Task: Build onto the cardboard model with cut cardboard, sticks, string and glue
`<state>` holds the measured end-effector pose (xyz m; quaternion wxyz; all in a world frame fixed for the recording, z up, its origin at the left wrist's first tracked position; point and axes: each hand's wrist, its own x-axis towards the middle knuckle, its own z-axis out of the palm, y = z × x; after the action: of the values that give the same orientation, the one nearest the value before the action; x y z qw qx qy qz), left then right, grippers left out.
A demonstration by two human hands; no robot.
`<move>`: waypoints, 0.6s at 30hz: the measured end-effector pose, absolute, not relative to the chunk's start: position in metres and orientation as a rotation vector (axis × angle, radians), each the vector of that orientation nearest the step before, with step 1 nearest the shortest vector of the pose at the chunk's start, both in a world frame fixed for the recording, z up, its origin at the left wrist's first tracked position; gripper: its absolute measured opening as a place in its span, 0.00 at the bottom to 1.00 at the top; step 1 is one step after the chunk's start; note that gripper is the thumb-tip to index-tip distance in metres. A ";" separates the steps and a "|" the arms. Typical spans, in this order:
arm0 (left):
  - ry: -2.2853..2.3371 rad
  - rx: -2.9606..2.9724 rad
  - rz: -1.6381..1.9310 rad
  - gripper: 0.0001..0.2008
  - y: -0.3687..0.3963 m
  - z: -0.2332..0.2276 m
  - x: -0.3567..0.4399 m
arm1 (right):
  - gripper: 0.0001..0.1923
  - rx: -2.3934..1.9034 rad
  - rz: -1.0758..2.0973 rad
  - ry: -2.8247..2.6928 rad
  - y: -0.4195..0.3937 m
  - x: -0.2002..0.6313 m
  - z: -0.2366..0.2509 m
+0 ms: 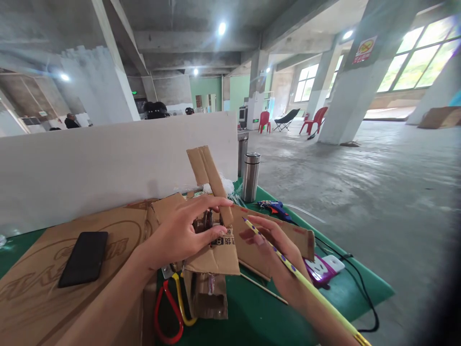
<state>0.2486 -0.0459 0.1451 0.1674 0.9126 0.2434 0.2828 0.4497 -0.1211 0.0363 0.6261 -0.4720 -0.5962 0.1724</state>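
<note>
Over the green bench [259,317], both hands are busy at a small cardboard construction [212,259] that sits near the middle of the bench, just in front of a flat cardboard sheet [46,269]. Left hand [180,235] is clamped on it now, thumb pressing the printed front flap, fingers curled over the top against the base of a folded cardboard strip [211,180] that sticks up tilted. Right hand [277,254] comes in from the other side, fingers closed around a long yellow pencil [306,283] with purple dots, its tip pointing toward the strip and close to the left fingertips; whether it touches the cardboard cannot be told. Below the construction lie scissors [173,307] with red and yellow handles, partly tucked under it. A black phone [83,258] rests on the flat sheet, well apart to the left. Behind the hands stands a steel flask [250,177], upright, with a blue glue gun [275,209] near it, and a purple-and-white power strip [322,267] just beside the right wrist. A white board [108,163] walls off the bench's far edge.
</note>
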 end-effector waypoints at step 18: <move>0.769 2.520 1.012 0.11 -0.053 0.147 0.254 | 0.15 -0.978 0.680 -1.260 -0.118 0.428 0.040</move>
<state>0.2540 -0.0529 0.1474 0.1588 0.8816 0.2690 0.3539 0.4278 -0.1184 0.0400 0.6473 -0.4300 -0.5538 0.2990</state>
